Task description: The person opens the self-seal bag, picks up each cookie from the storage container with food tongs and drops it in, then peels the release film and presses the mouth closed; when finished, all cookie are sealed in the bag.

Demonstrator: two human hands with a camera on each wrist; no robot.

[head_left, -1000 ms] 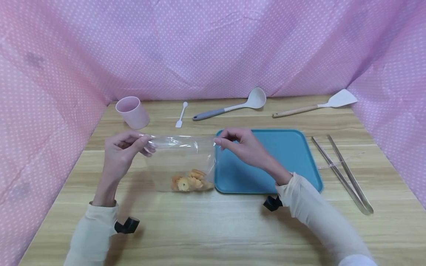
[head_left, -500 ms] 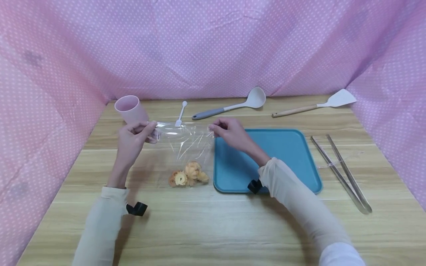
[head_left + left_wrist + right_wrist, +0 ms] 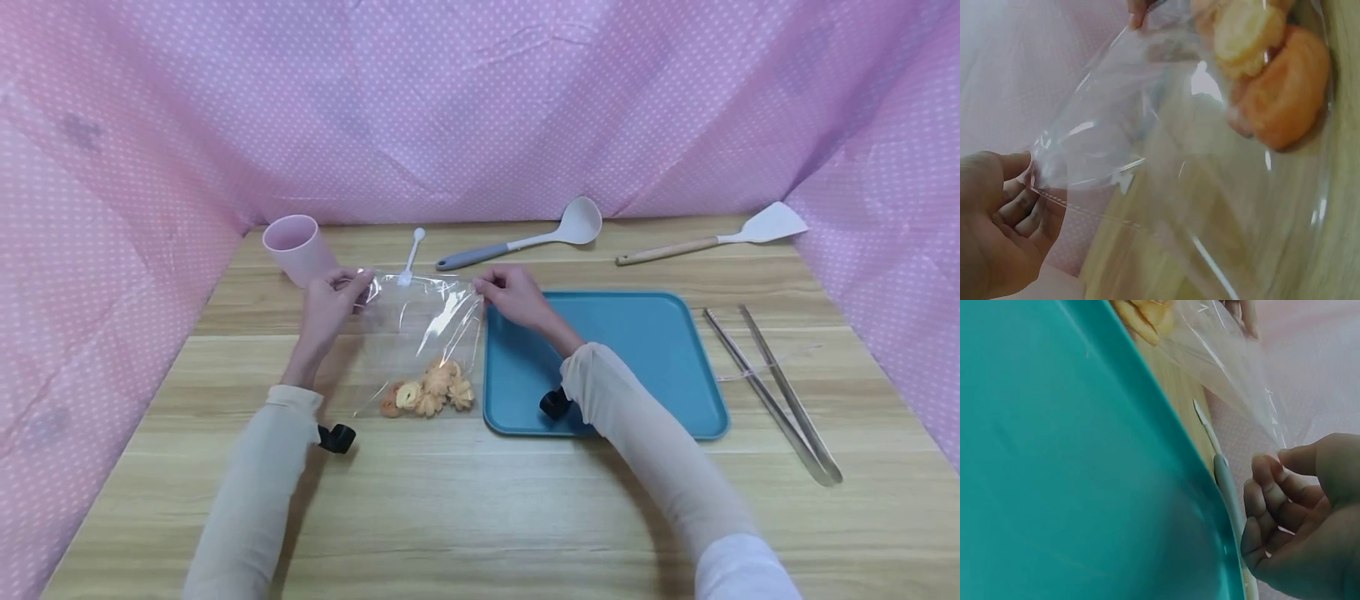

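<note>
A clear plastic bag (image 3: pixel 408 333) is stretched between my two hands left of the tray. Several cookies (image 3: pixel 437 382), golden and flower-shaped, lie along its bottom; one is more orange (image 3: pixel 1288 87) in the left wrist view. My left hand (image 3: pixel 330 307) pinches the bag's upper left corner between thumb and fingers. At the upper right corner my right hand (image 3: pixel 517 296) pinches the film with thumb and index finger, its other fingers curled below. Through the film the flat end of a small white spatula-spoon (image 3: pixel 415 250) shows.
A teal tray (image 3: pixel 637 367) lies under my right forearm. Metal tongs (image 3: pixel 780 400), with a thin clear strip across them, are on its right. Along the back are a pink cup (image 3: pixel 300 250), a ladle (image 3: pixel 525 242) and a wooden-handled turner (image 3: pixel 712 242).
Both hands have moved away from me with the bag, and the left has come in toward the right. The cookies have spread out along the bag's bottom.
</note>
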